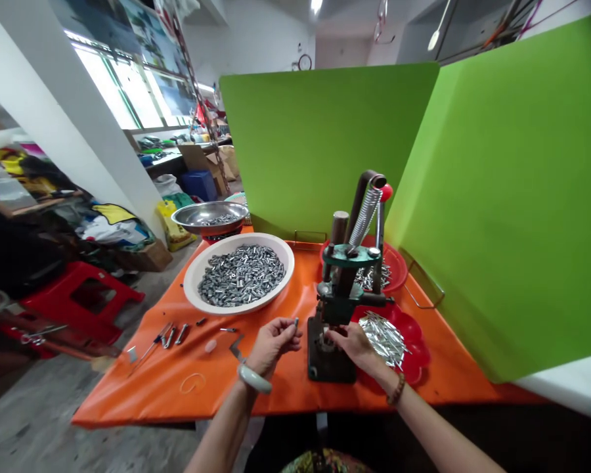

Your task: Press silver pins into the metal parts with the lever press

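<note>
My left hand [274,341], with a pale bangle at the wrist, is closed in a pinch on a small grey metal tube [295,322], held just left of a green hand press [347,279]. My right hand [353,343], a bead bracelet on its wrist, rests with curled fingers at the base of the press, touching its die area; anything it holds is hidden. A white bowl [195,276] full of grey metal tubes sits at the far left of the orange table [285,387]. Red trays [418,355] with shiny metal pins lie right of the press.
A steel bowl [209,216] stands behind the white one. Small tools [170,336] and a rubber band [192,382] lie on the table's left front. Green screens [497,197] wall off the back and right. A red stool [81,299] stands on the floor at left.
</note>
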Tool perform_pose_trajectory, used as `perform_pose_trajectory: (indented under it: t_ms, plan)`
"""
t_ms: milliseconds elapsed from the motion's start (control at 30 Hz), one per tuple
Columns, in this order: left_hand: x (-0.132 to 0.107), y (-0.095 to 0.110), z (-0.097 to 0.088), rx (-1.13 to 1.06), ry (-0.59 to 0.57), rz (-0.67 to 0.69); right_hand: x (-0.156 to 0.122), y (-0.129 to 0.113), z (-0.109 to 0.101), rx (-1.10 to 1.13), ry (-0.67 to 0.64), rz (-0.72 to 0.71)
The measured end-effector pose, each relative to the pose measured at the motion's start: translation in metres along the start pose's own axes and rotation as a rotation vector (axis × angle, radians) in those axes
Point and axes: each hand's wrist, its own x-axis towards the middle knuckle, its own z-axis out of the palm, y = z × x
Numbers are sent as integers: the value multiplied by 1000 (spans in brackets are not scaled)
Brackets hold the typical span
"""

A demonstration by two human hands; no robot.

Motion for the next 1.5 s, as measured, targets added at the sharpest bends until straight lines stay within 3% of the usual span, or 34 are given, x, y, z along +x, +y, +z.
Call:
perform_pose_trajectory:
  t_ms: [133,300,367,433,500,600,733,900,1100,1233,1333,1433,1500]
  plan:
    - [-7,-10,9,-115,-53,-92,3,-18,-33,41,-19,38]
    - [-11,-18,13,-138,-124,-113,25,-49,-94,38,404,-224]
    - [-11,-21,16,-139,-143,-109,24,-54,-104,-16,472,-244]
    - [-10,-25,19,-137,-147,-101,12,-53,-98,-103,433,-127]
    - [-10,-28,23,-132,-138,-88,-6,-47,-80,-127,272,-27]
    - [-10,-32,29,-108,-133,-63,-35,-37,-42,-22,17,-22]
    - [-13,-37,34,-62,-165,-41,-54,-35,-4,93,-48,-39]
    - [-18,-40,39,-14,-209,-70,-56,-39,2,98,-65,-102]
    - [-9,-48,41,143,-173,-49,-56,-31,-2,68,-99,-84]
    - [9,-55,40,334,-52,101,-48,-27,-24,-51,-77,8]
    - [21,-55,41,459,82,233,-31,-37,-62,-122,132,21]
    - [31,-54,44,514,140,311,-6,-65,-101,-75,346,-41]
    - [37,-55,47,549,190,334,12,-96,-120,16,381,-124]
